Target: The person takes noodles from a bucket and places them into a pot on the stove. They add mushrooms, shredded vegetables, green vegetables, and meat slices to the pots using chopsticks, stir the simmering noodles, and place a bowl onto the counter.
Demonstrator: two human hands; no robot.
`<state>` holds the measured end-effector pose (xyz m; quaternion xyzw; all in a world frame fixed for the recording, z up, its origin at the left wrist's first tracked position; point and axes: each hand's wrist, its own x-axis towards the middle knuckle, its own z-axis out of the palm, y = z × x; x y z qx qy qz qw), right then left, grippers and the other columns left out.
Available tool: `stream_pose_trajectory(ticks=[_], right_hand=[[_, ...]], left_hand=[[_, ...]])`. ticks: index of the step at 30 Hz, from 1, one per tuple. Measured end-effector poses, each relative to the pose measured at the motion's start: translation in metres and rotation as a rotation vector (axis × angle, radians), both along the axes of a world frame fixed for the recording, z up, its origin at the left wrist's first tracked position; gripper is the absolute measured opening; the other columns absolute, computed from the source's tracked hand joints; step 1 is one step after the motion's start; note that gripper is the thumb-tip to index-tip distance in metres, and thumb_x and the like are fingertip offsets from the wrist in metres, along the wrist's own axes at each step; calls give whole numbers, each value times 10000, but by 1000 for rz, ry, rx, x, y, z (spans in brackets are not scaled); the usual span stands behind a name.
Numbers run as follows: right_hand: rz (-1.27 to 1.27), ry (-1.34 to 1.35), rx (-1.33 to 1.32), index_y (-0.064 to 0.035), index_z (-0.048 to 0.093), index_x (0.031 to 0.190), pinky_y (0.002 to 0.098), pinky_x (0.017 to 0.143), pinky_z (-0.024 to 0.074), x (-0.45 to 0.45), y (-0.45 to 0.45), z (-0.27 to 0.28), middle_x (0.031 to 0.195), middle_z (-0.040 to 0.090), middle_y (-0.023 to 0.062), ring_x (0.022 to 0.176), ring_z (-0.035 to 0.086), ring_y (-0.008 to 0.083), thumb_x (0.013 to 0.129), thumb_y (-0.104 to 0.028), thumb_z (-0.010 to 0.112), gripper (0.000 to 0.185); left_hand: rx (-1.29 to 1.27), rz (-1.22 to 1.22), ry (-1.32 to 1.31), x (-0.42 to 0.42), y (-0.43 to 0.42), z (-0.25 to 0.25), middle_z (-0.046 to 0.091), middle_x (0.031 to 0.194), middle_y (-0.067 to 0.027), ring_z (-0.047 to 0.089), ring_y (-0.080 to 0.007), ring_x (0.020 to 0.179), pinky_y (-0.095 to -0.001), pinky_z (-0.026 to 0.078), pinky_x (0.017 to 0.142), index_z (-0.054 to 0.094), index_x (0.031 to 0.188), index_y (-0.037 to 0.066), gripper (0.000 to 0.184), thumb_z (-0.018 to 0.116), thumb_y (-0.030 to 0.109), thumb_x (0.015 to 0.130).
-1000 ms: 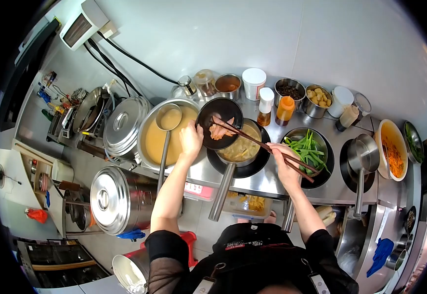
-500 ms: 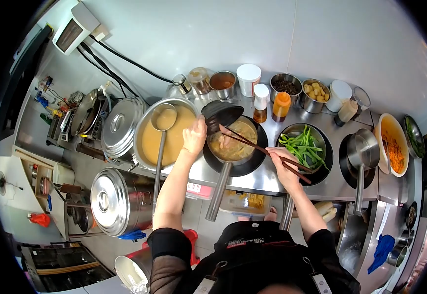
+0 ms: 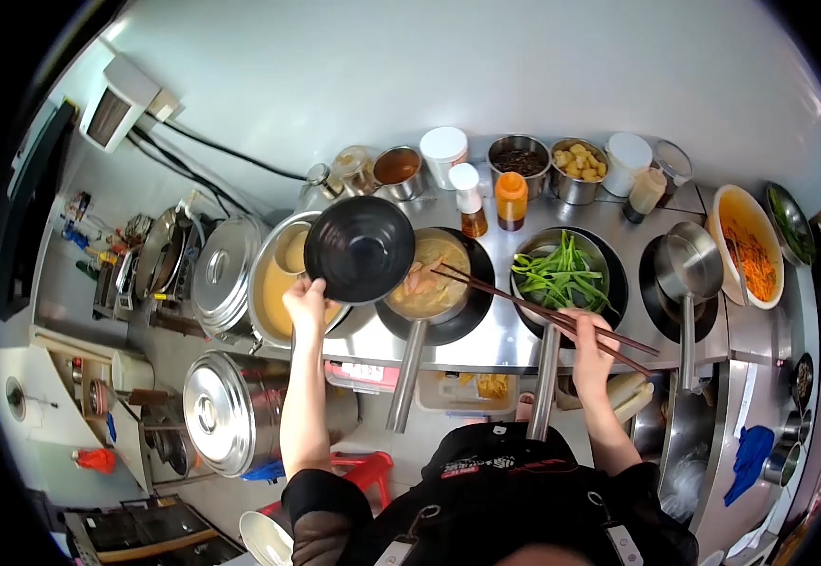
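Observation:
My left hand (image 3: 306,304) grips the rim of a black bowl (image 3: 360,250), whose dark inside faces me; nothing shows in it. The bowl overlaps the large pot of tan broth (image 3: 273,292) in this view. In my right hand (image 3: 588,341) is a pair of long brown chopsticks (image 3: 523,302), pointing left toward a saucepan (image 3: 408,377). Pale pieces of meat (image 3: 422,283) lie in cloudy liquid inside that saucepan. Just beyond my right hand, green leafy vegetables (image 3: 561,269) fill a second pan (image 3: 550,377).
Along the wall stand an orange squeeze bottle (image 3: 511,200), a white-capped bottle (image 3: 467,198) and several containers. At the right are an unused-looking saucepan (image 3: 689,264) and a bowl of shredded carrot (image 3: 750,255). A lidded steel pot (image 3: 217,415) stands low at the left.
My left hand has moved left and tipped the black bowl up from over the saucepan, bringing its inside into view. My right hand and the chopsticks have shifted right and slightly down.

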<state>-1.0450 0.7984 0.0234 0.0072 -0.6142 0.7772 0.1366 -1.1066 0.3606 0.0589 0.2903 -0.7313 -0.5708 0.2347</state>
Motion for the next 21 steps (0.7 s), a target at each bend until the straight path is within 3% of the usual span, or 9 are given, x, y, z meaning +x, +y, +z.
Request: stream_pose_trajectory(ticks=[3, 6, 9, 11, 13, 16, 21], right_hand=[[-161, 55, -289, 50, 585, 1009, 411, 828, 576, 21, 44, 14, 1051, 629, 209, 977, 646, 290, 997, -169, 482, 242], [-404, 134, -331, 46, 562, 1035, 410, 822, 583, 43, 103, 31, 1062, 621, 216, 972, 646, 305, 999, -186, 483, 248], [-559, 192, -397, 52, 550, 1035, 370, 818, 590, 67, 158, 50, 1054, 633, 206, 934, 665, 267, 1013, -208, 448, 280], [-688, 207, -476, 57, 556, 1031, 355, 814, 591, 86, 185, 57, 1054, 635, 205, 922, 670, 265, 1017, -220, 435, 302], [-749, 252, -469, 50, 564, 1038, 354, 808, 594, 111, 206, 66, 1054, 638, 198, 920, 671, 260, 1016, -224, 436, 304], [-878, 273, -490, 45, 567, 1044, 363, 805, 596, 152, 230, 68, 1048, 645, 195, 903, 673, 259, 1012, -232, 446, 304], [-1052, 368, -600, 34, 612, 946, 350, 787, 598, 245, 248, 78, 973, 669, 187, 897, 676, 250, 997, -244, 485, 310]], left_hand=[[160, -156, -102, 8, 33, 13, 584, 627, -42, 529, -104, 439, -220, 451, 383, 579, 702, -9, 131, 624, 9, 824], [336, -444, -53, -10, 88, 4, 631, 661, -42, 546, -78, 455, -198, 463, 396, 614, 739, 1, 95, 632, 8, 832], [217, -681, -200, -36, 174, 17, 605, 636, -28, 565, -90, 483, -205, 482, 426, 626, 766, 7, 91, 649, 52, 841], [281, -774, -185, -60, 235, 4, 622, 686, -44, 593, -109, 531, -224, 496, 444, 628, 777, 7, 109, 659, 84, 848], [287, -849, -193, -73, 301, 6, 549, 682, 4, 540, -96, 528, -225, 498, 450, 590, 733, 19, 156, 653, 95, 854], [236, -1011, -218, -91, 374, -17, 613, 705, -24, 559, -94, 537, -219, 513, 454, 624, 763, 6, 117, 657, 83, 845], [474, -1281, -299, -43, 484, 5, 642, 717, 2, 580, -61, 545, -202, 523, 463, 630, 770, 63, 104, 629, 40, 871]])
